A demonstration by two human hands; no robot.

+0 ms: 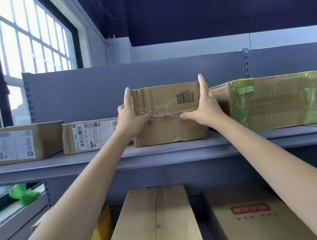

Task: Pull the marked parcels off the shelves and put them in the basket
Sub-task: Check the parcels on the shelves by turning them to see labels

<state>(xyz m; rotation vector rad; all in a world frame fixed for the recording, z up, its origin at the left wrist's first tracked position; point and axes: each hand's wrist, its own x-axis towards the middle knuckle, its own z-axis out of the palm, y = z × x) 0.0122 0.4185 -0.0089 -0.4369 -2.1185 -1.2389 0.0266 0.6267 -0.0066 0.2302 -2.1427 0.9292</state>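
The left hand's fingers (pixel 127 95) lie straight up along the left side of a small brown cardboard parcel with a black barcode (pixel 168 115), thumb pressed across its front seam. The right hand's fingers (pixel 202 85) stand straight against its right side, thumb reaching in along the same taped seam. The left hand (pixel 132 116) and right hand (pixel 201 109) thus clamp the parcel between flat palms. It sits on the upper grey metal shelf (pixel 118 159), near the front edge. Just left stands a cardboard box with a white shipping label (pixel 91 135), further left a larger labelled box (pixel 19 143). To the right lies a big box wrapped in green tape (pixel 275 101). Below, a long plain carton (pixel 154 222) and a carton with a red logo (pixel 252 217) rest on the lower shelf.
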